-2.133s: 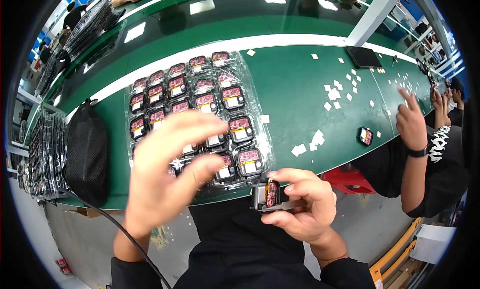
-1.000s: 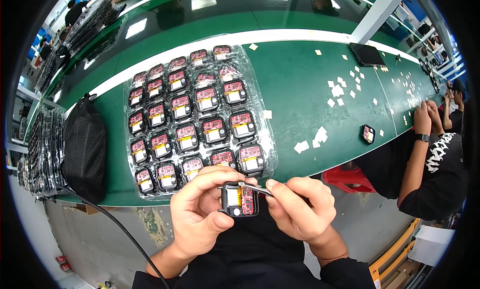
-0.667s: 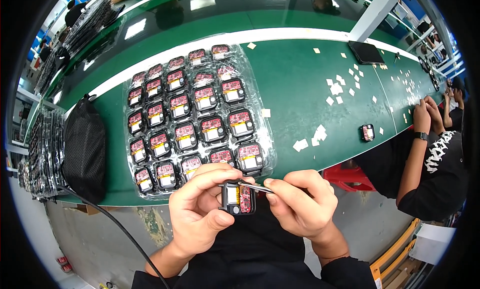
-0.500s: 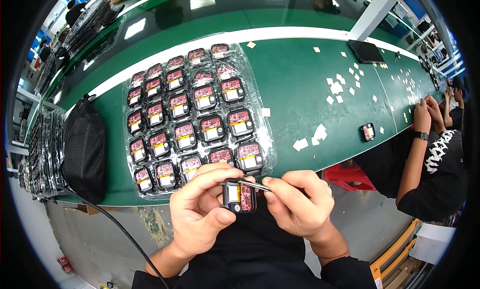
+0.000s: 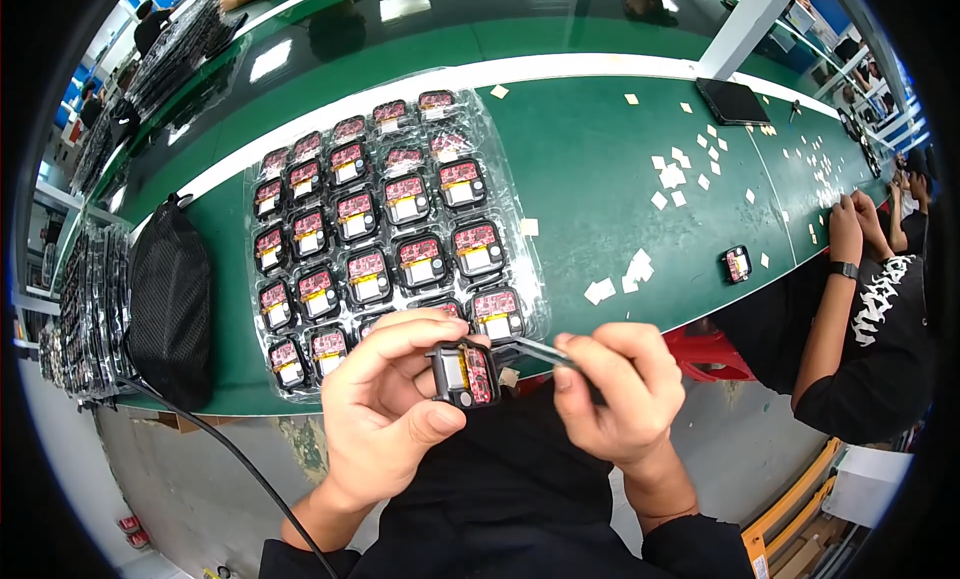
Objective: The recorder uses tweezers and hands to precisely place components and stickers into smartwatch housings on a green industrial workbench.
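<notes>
My left hand (image 5: 385, 419) holds a small black device housing (image 5: 466, 375) between thumb and fingers, tilted, in front of the table edge. Inside the housing show a red circuit board, a silvery block and a strip of yellow tape. My right hand (image 5: 622, 394) pinches a pair of metal tweezers (image 5: 542, 352). Their tips point left, just above and right of the housing, and look apart from it. Below the tweezers is a small pale piece (image 5: 509, 377). Beyond my hands lies a clear plastic tray (image 5: 528, 279) with rows of similar housings, its near part covered by my left hand.
The green table (image 5: 590, 209) bears scattered pale squares (image 5: 672, 175), one loose housing (image 5: 737, 265) and a black flat device (image 5: 732, 103). A black mesh bag (image 5: 170, 299) and stacked trays (image 5: 85, 309) stand left, with a black cable (image 5: 235, 469). A co-worker (image 5: 850, 329) sits right.
The tweezers have drawn off the housing's upper edge as my right hand moved slightly right. My left hand shifted a little left and up, tilting the housing.
</notes>
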Demonstrator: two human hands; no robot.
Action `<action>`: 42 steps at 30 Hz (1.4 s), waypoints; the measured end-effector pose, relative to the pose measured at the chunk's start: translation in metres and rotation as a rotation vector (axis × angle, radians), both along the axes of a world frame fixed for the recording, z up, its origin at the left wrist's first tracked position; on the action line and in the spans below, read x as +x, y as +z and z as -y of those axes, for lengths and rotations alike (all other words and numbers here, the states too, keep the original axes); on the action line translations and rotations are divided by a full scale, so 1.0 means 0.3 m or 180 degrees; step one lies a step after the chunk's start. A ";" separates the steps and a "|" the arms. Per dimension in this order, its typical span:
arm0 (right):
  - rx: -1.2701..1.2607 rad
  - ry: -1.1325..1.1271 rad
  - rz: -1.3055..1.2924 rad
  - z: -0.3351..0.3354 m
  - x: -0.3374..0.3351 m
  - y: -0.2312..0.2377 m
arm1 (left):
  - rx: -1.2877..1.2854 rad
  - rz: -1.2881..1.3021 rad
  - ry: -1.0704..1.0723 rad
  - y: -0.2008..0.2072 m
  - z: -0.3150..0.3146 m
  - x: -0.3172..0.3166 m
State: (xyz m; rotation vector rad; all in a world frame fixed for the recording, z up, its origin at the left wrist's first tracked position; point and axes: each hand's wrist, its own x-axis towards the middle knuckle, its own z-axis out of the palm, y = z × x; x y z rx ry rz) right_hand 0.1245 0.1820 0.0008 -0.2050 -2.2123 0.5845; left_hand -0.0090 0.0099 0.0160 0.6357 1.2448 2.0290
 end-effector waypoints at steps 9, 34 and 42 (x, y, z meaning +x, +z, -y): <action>-0.0286 -0.2731 0.0844 -0.239 0.134 -0.057 | -0.1057 -0.1482 0.0365 0.110 -0.152 -0.308; -0.0391 -0.2957 0.1007 -0.354 0.174 -0.107 | -0.2470 -0.4189 0.0339 0.053 -0.255 -0.509; -0.0513 -0.2855 0.0949 -0.352 0.183 -0.106 | -0.2827 -0.4025 0.0072 0.084 -0.261 -0.479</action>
